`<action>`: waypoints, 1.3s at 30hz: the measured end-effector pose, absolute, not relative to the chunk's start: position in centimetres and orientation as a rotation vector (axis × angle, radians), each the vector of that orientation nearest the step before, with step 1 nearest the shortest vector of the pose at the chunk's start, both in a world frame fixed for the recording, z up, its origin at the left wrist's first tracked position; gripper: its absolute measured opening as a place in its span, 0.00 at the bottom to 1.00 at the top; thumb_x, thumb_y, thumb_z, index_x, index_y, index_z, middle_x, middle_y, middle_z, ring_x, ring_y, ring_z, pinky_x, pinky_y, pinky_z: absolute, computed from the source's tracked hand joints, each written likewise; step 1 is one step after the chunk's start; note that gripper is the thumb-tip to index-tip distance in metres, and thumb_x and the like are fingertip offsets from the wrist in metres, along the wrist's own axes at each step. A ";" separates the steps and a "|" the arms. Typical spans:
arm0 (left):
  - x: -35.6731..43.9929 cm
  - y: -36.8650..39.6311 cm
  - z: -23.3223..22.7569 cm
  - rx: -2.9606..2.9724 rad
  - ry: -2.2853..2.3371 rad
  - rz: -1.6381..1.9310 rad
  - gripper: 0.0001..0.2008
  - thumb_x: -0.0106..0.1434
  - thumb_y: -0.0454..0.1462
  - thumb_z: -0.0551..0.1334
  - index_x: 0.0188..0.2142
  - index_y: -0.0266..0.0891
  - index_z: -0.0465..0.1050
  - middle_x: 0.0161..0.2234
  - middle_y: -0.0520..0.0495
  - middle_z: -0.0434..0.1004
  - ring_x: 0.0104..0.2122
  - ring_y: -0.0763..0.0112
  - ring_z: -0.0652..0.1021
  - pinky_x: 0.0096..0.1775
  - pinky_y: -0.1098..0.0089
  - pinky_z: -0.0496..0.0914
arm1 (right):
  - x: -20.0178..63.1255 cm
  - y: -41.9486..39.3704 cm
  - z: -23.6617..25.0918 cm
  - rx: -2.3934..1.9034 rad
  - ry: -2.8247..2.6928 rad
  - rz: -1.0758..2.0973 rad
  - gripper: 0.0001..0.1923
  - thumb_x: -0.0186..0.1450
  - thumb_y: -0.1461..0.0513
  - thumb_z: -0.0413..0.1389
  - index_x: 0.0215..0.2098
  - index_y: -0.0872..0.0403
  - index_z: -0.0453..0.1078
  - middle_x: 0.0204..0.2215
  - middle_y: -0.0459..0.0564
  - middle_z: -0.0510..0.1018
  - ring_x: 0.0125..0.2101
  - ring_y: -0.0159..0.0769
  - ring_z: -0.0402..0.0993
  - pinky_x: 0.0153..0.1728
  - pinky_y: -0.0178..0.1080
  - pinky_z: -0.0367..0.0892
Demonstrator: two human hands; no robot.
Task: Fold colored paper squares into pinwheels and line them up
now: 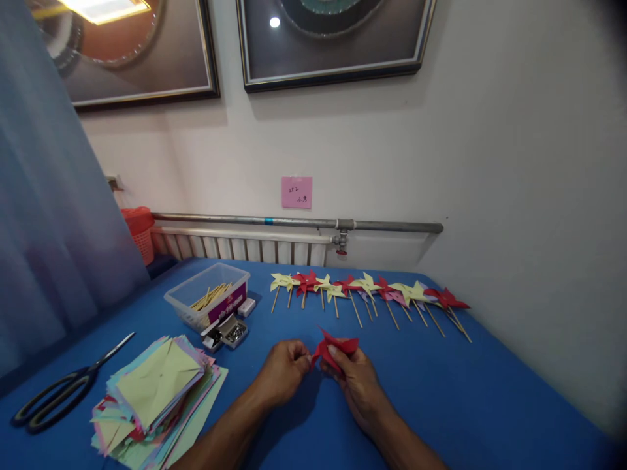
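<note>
Item, folded red paper (333, 339): one piece, with pointed corners; lay within the grip of the right hand (353, 375), which was clamped on it, thumb across the near face, some fingers hidden behind. Item, left hand (284, 371): thumb and fingertips were drawn together right at the paper's left corner; whether anything was pinched between them could not be told. Both hands were above the blue counter (441, 405). Item, pinwheels (365, 284): one row, mainly red and pale yellow, on sticks; lay beyond the hands, well apart from the grip. Item, clear plastic tub (228, 305): purple label, held thin wooden sticks (210, 297); stood beyond the left hand, to its left. Item, small open box (234, 331): held metal pieces; lay just beside the tub. Item, paper stack (161, 385): mixed colours, pale yellow uppermost; lay left of the left forearm. Item, scissors (63, 395): one pair, dark-handled; lay left of the stack, blades together
</note>
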State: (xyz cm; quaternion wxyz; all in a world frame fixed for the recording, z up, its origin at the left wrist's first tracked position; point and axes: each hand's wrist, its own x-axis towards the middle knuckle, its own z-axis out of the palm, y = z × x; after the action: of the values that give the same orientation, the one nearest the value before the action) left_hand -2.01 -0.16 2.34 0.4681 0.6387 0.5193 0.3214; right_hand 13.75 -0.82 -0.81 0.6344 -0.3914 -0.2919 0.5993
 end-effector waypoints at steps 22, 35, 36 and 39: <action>-2.0 0.3 1.2 1.559 1.294 0.838 0.08 0.59 0.39 0.58 0.26 0.37 0.68 0.19 0.56 0.61 0.21 0.75 0.61 0.25 0.73 0.54 | 13.9 -0.6 -1.2 -0.908 -0.648 1.391 0.24 0.41 0.53 0.76 0.30 0.57 0.78 0.24 0.46 0.81 0.24 0.32 0.73 0.30 0.36 0.69; -2.0 0.3 1.1 1.564 1.269 0.817 0.08 0.59 0.38 0.56 0.25 0.39 0.66 0.19 0.57 0.59 0.21 0.76 0.60 0.24 0.73 0.54 | 13.8 -0.4 -1.4 -0.872 -0.661 1.386 0.22 0.43 0.53 0.76 0.29 0.57 0.77 0.22 0.44 0.79 0.22 0.30 0.70 0.28 0.35 0.66; -2.0 0.3 1.1 1.572 1.273 0.817 0.08 0.59 0.38 0.56 0.25 0.39 0.66 0.19 0.57 0.60 0.21 0.75 0.60 0.24 0.73 0.54 | 13.8 -0.4 -1.4 -0.868 -0.668 1.380 0.22 0.43 0.53 0.76 0.29 0.56 0.77 0.22 0.44 0.78 0.22 0.30 0.69 0.27 0.35 0.66; -1.7 0.1 1.1 1.607 1.288 0.837 0.07 0.59 0.37 0.56 0.25 0.38 0.66 0.19 0.56 0.60 0.21 0.75 0.61 0.25 0.73 0.54 | 13.8 -0.4 -1.3 -0.867 -0.676 1.366 0.22 0.43 0.53 0.76 0.28 0.56 0.77 0.20 0.43 0.77 0.21 0.29 0.68 0.27 0.35 0.66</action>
State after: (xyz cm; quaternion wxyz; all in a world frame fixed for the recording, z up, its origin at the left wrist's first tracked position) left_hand -1.75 0.06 1.08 0.4433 0.6479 0.5194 0.3377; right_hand 13.85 -0.35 -1.33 0.6397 -0.3802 -0.2964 0.5987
